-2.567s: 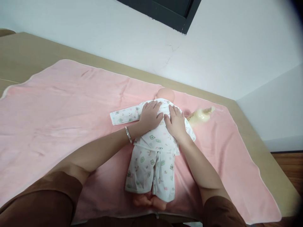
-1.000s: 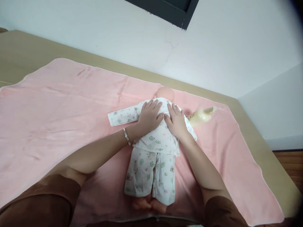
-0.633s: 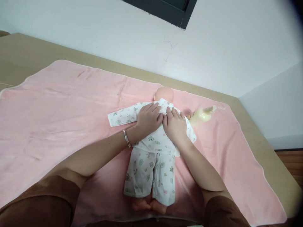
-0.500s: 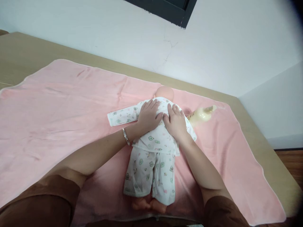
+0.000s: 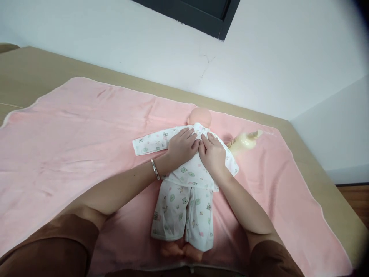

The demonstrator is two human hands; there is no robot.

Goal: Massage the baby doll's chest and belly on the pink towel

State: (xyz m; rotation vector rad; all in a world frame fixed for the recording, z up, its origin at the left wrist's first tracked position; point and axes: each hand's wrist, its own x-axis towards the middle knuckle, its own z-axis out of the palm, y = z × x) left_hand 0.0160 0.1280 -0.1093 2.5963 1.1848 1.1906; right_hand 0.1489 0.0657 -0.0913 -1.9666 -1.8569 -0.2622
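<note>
A baby doll (image 5: 199, 117) lies on the pink blanket, its bald head away from me. It wears a white patterned shirt (image 5: 193, 177) and matching trousers (image 5: 198, 215). My left hand (image 5: 182, 146), below a silver bangle (image 5: 155, 169), rests on the left side of the shirt's upper part. Its fingers are bent into the cloth, with the thumb drawn close. My right hand (image 5: 212, 153) mirrors it on the right side, also closed on the cloth. Both thumbs nearly meet at the middle. The cloth beneath my fingers is hidden. One sleeve stretches out to the left.
A pink blanket (image 5: 86, 127) covers much of the wooden table (image 5: 66, 65). To the right of the doll lies a glossy cream-coloured object (image 5: 245, 141) with brown markings. A white wall (image 5: 161, 54) with a dark frame (image 5: 201, 19) stands behind the table.
My fingers have gone from stretched flat to bent, and my thumbs have drawn closer together. The shirt's collar has slid slightly towards me, showing more of the doll's head.
</note>
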